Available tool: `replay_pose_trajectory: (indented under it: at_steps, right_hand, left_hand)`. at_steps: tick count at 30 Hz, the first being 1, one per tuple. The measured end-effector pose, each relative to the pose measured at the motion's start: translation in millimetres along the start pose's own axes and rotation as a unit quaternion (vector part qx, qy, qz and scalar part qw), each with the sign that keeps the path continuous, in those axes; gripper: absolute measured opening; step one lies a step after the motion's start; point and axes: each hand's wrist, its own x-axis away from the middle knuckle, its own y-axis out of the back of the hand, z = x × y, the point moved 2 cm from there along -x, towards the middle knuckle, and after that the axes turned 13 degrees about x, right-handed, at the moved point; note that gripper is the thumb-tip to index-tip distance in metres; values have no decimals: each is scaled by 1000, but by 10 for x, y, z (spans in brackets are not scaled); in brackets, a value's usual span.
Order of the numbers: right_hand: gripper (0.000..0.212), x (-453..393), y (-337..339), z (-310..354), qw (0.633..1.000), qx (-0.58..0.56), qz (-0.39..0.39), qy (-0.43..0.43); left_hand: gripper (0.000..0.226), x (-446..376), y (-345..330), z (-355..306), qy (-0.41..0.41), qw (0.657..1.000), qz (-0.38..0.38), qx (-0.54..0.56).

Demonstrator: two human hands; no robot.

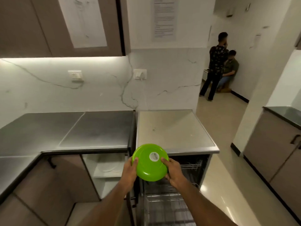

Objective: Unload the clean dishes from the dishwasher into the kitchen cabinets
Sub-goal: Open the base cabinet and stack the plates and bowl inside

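A bright green plate (146,167) with a round white sticker on its underside hangs in front of me, bottom side facing the camera. My left hand (130,172) grips its left rim and my right hand (173,172) grips its right rim. Below and behind the plate stands the open dishwasher (195,167), with a pulled-out wire rack (164,209) under my right forearm. To the left an open lower cabinet (104,170) shows white plates (108,167) stacked on its shelf.
Dark countertops (65,132) run along the left and back. A pale top (175,131) covers the dishwasher. Upper cabinets (32,26) hang at top left. More cabinets (276,152) line the right. Two people (218,66) are in the far corridor.
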Motion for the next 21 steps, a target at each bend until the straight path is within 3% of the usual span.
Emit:
replay_pose_trajectory:
  at_steps: [4,9,16,21]
  right_hand:
    - [23,276,-991,45,999,1,37,-2]
    - [31,428,-2085,-182,999,-14,28,13]
    - [33,599,-3040,-665,999,-48,-16,2]
    - [38,551,-3343,-969,997,-58,-52,-11]
  left_hand:
    - [25,5,879,-499,0,1000,-25,4]
    - [35,-265,2036,-801,28,999,-32,-8]
    - [33,-434,3177,-1069,46,999,3,14]
    - [29,-526,3519,-1039,68,998,16,-3]
